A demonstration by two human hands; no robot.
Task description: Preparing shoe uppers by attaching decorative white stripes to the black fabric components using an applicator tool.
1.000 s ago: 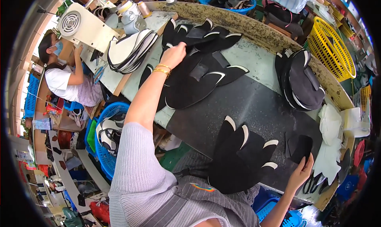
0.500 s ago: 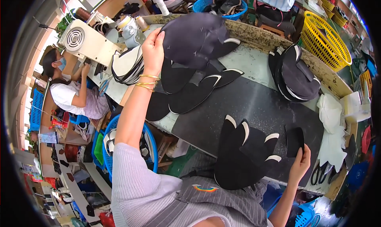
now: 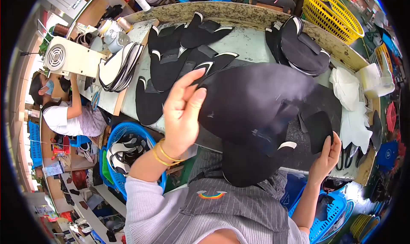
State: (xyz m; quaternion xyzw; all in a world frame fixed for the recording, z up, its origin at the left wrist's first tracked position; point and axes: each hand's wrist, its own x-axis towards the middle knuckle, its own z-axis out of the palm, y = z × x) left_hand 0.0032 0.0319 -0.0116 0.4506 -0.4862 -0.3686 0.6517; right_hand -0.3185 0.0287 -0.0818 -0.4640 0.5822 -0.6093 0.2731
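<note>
Held up in front of me is a large dark, curved shoe-upper piece (image 3: 252, 103), its left edge pinched in my left hand (image 3: 183, 109). My right hand (image 3: 325, 158) grips a small black rounded piece (image 3: 319, 131) between thumb and fingers. Below the raised piece, at the front edge of the bench, lie black pieces (image 3: 247, 165) with white-edged tips, partly covered by it. Similar black pieces (image 3: 164, 71) are spread out at the back left of the bench. Another stack (image 3: 301, 52) of them rests at the back right.
A person (image 3: 70, 109) sits at the left beside a cream machine (image 3: 70, 58). White pieces (image 3: 119, 69) are stacked nearby. A blue basket (image 3: 112, 167) stands left below the bench, scissors (image 3: 348, 156) lie at the right, and a yellow basket (image 3: 335, 20) is beyond the raised bench edge (image 3: 205, 10).
My left hand has brought the large dark piece from the back left toward the middle, over the nearer black pieces. My right hand keeps its small piece. The whole view has shifted.
</note>
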